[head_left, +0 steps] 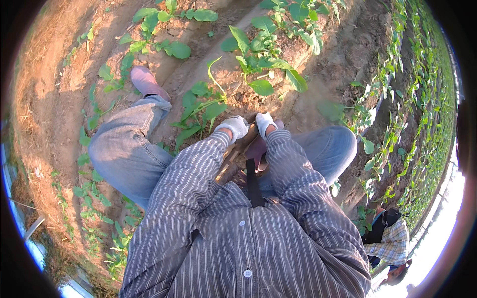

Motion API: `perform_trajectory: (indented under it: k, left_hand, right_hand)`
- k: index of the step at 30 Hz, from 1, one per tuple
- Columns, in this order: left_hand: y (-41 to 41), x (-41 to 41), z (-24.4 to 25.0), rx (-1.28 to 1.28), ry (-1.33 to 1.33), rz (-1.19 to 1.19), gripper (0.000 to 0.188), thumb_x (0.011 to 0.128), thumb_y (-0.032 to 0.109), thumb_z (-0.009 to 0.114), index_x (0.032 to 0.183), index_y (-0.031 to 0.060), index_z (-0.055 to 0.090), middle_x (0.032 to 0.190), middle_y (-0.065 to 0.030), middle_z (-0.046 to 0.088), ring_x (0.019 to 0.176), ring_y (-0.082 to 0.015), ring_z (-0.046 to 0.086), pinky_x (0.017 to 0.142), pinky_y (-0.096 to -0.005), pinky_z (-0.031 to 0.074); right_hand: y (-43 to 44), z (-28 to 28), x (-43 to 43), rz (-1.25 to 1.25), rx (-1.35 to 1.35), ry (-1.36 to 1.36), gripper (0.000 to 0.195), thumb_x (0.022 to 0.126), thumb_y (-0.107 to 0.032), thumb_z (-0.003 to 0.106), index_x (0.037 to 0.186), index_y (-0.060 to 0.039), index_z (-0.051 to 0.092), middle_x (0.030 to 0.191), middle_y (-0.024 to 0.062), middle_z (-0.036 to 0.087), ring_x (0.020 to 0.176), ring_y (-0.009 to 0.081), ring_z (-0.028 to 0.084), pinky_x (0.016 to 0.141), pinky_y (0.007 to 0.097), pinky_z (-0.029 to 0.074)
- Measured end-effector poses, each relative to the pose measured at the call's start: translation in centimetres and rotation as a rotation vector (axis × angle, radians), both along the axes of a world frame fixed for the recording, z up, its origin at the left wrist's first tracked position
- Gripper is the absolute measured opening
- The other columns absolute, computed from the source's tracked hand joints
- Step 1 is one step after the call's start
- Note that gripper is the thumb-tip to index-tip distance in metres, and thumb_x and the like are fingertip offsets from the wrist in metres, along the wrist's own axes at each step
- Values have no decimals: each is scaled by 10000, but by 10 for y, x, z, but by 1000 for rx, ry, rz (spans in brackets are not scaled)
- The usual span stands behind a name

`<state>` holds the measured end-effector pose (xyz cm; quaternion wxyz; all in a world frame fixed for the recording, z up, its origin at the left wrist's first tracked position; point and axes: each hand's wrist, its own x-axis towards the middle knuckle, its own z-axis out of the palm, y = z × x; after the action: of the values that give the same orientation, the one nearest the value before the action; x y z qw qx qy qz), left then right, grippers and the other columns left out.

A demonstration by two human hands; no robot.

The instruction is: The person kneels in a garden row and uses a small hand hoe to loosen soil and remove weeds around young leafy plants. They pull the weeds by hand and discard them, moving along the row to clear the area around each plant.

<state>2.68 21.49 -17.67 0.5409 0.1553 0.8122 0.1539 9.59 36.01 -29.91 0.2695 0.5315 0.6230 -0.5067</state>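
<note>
Both hands wear white knit gloves and are close together over the soil between my legs. My left hand (234, 127), fingers curled, is just right of a leafy green plant (203, 106); whether it grips anything is hidden. A short gap away, my right hand (265, 123) points down at the soil in front of a purple boot (255, 151); its fingertips are not clear. Something dark and thin lies between the hands, too small to name. Ahead of them grows a larger leafy plant (261, 67). A black strap (254, 182) hangs from my striped shirt.
My other purple boot (147, 80) stands on the soil at the left, near a row of seedlings (89, 193). Dense green rows (413, 111) run along the right. Another person in a plaid shirt (395, 240) is at the lower right. Straw-like dry matter (33, 123) covers the far left.
</note>
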Motion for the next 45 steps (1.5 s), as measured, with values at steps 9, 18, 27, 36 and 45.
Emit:
perform_trajectory:
  k: [9,18,27,36,45]
  left_hand:
    - [-14,-4,25,-84,73,-9,351,864,330,515,1054,78,670,1133,-167,622,1072,-325,581,933,-396,446]
    - [-39,-44,67,21,241,-62,285,877,312,535,1032,110,664,982,-140,664,923,-280,623,813,-379,477]
    - [-51,-111,206,403,235,133,240,939,208,499,1065,41,617,608,-16,566,438,-61,455,411,-236,351]
    - [-35,-129,244,1048,109,536,283,960,266,502,1055,30,628,596,7,532,449,-36,428,408,-198,343]
    - [-43,-146,260,1058,41,683,245,935,269,531,978,55,643,631,-19,572,464,-63,482,419,-215,378]
  right_hand:
    - [-32,13,-18,-6,-74,88,372,891,-301,468,1133,-30,545,1024,202,635,840,328,645,735,404,522]
    - [-33,66,-26,-450,-79,205,390,907,-277,453,1226,-52,451,970,152,625,691,197,644,501,322,529]
    - [-67,99,-28,372,379,164,915,719,-266,755,1430,-83,208,1378,237,327,1197,377,463,1003,404,403]
    - [-63,69,-39,13,232,373,722,697,-62,735,1307,-38,351,982,143,619,885,246,607,768,358,499]
    - [-49,53,-66,407,428,607,705,707,-156,751,1313,-51,405,1045,161,638,943,277,625,845,365,494]
